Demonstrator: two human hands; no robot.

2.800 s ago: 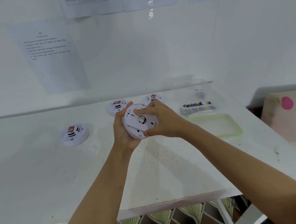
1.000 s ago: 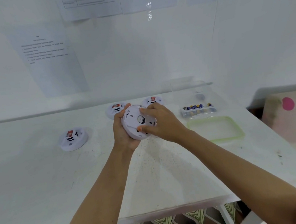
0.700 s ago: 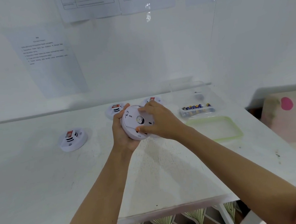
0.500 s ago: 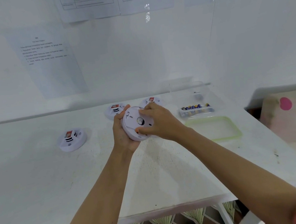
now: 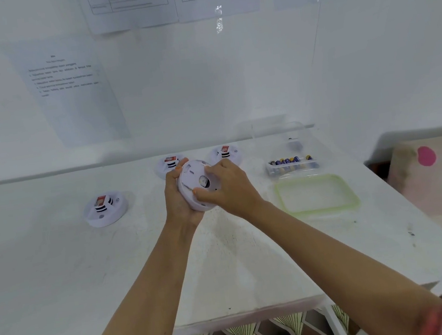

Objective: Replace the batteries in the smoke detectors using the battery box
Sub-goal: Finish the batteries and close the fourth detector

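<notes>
White table (image 5: 61, 286) against a white wall: above its middle you hold a smoke detector (image 5: 198, 187) tilted on edge, back plate toward you. Your left hand (image 5: 177, 201) cups the rim from behind; your right hand (image 5: 230, 191) curls over the back plate. It looks light, stiff and smooth, probably slippery: grip the rim. A second detector (image 5: 105, 209) lies well to the left, a third detector (image 5: 168, 164) and fourth detector (image 5: 225, 154) by the far edge. The battery box (image 5: 292, 163) sits near the far right corner.

Detector pair (image 5: 167, 165) behind held detector (image 5: 188, 177), third detector (image 5: 105, 209) L — batt box (image 5: 292, 162) R, lid (image 5: 316, 195) before.
</notes>
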